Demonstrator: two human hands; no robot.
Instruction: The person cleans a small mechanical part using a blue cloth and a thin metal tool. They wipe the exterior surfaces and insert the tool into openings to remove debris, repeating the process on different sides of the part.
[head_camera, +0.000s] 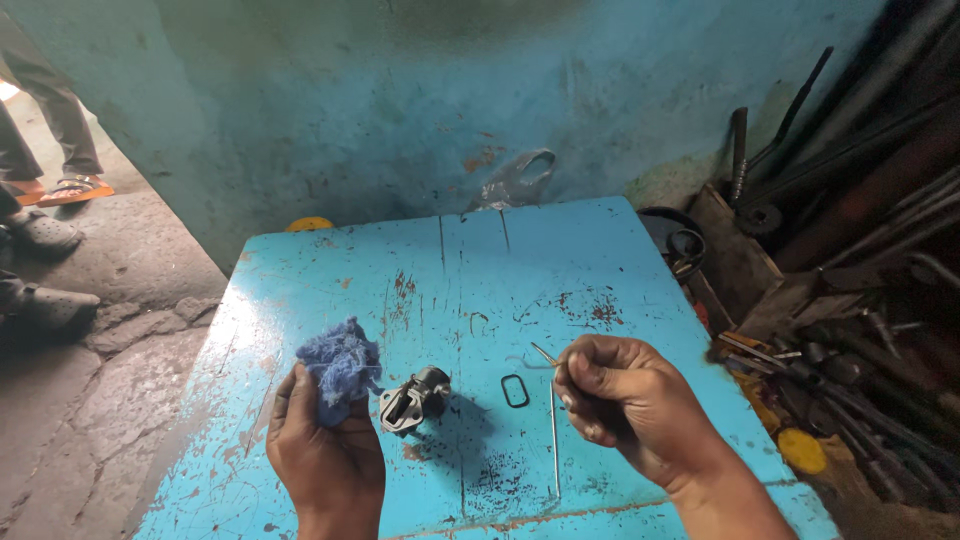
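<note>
Our left hand (325, 440) is clenched around a fuzzy blue rag (341, 366), touching a small grey metal pump body (413, 400) on the chipped blue desk (480, 270). Our right hand (625, 400) pinches a thin metal rod (546, 354) above a black oval gasket (514, 391).

Bare hands, no gloves, no sleeves showing

Both the left hand (325, 450) and right hand (625, 400) look grimy, with dark smudges on knuckles and fingers, short nails, and bare wrists and forearms, no watch or rings that I can spot.
</note>
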